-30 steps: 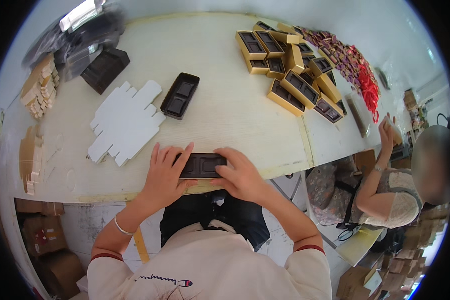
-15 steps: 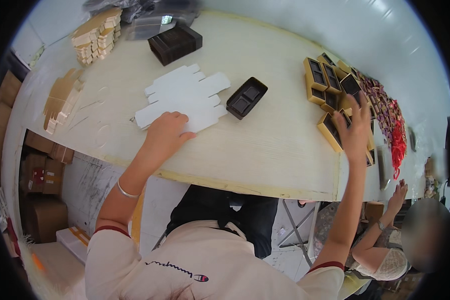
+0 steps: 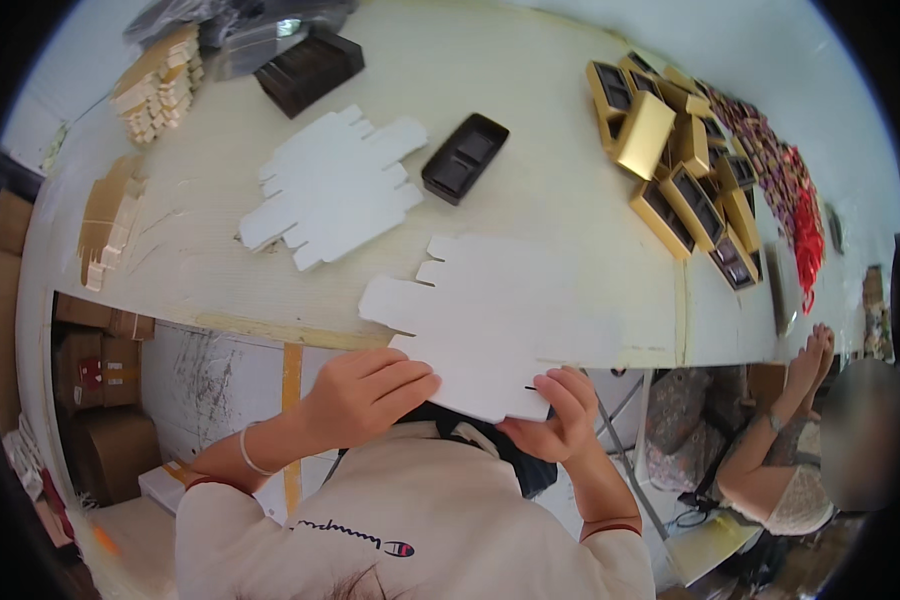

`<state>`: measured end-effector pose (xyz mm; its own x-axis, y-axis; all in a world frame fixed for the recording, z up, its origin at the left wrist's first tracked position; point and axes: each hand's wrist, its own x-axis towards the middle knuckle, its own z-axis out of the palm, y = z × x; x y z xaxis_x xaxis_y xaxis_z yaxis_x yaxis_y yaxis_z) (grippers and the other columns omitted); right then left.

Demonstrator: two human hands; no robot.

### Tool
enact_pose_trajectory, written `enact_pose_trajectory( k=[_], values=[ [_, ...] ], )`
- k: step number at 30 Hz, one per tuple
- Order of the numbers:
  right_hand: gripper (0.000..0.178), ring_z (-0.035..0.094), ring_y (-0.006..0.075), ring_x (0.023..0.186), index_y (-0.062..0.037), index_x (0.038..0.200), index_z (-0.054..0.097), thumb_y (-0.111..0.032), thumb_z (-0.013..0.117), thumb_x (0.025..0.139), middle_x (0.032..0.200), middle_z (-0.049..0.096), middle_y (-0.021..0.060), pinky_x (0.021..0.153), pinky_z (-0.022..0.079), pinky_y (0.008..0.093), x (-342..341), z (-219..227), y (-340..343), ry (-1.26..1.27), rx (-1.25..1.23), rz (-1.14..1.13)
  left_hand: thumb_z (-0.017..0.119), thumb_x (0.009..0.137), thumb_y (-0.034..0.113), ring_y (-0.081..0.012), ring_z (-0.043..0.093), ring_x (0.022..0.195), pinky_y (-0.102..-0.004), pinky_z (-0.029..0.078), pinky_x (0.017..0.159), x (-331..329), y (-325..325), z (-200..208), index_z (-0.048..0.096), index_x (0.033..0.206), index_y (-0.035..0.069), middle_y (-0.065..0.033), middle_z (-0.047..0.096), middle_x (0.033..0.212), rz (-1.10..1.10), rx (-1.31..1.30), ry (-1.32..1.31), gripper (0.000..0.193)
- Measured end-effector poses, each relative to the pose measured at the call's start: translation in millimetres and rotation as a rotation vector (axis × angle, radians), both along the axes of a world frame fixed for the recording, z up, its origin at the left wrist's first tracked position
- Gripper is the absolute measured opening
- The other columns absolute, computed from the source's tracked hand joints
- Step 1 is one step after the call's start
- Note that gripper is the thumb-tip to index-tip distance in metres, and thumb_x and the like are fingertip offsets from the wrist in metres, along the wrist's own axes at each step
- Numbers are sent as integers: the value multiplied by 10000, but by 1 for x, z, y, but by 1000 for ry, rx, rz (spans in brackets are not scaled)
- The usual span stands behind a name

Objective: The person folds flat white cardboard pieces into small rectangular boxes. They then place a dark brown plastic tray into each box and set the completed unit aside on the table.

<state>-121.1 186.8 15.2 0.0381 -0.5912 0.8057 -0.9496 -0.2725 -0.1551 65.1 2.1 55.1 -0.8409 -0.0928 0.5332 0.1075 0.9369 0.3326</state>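
Gripping a flat white die-cut box blank (image 3: pixel 490 310) across the bench's (image 3: pixel 530 190) near edge, your left hand (image 3: pixel 375 392) and right hand (image 3: pixel 562 415) have fingers clamped on its near side. They've left the stack of white blanks (image 3: pixel 335 185) and the gold boxes (image 3: pixel 692 207) respectively, so work has shifted to this unfolded blank.

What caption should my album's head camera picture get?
Left hand and right hand hold an unfolded white carton at the edge of the table.
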Motion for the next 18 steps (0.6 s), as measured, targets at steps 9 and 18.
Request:
enact_pose_trajectory(
  k=[9,18],
  values=[
    [348,553,277,936,-25,1115,623,-60,703,778,1072,562,134,786,451,411,-6,-25,0,-245,341,-396,719,764,98,-272,598,826,-361,488,686,-56,13,-36,617,939,73,-93,599,962,154,229,-199,204],
    [344,538,246,887,-16,1031,616,-62,667,694,991,534,94,792,454,356,-5,-26,-9,2,462,-183,743,718,133,-236,570,863,-356,473,710,-45,13,-49,663,911,58,-46,580,924,27,86,-189,222]
  ],
)
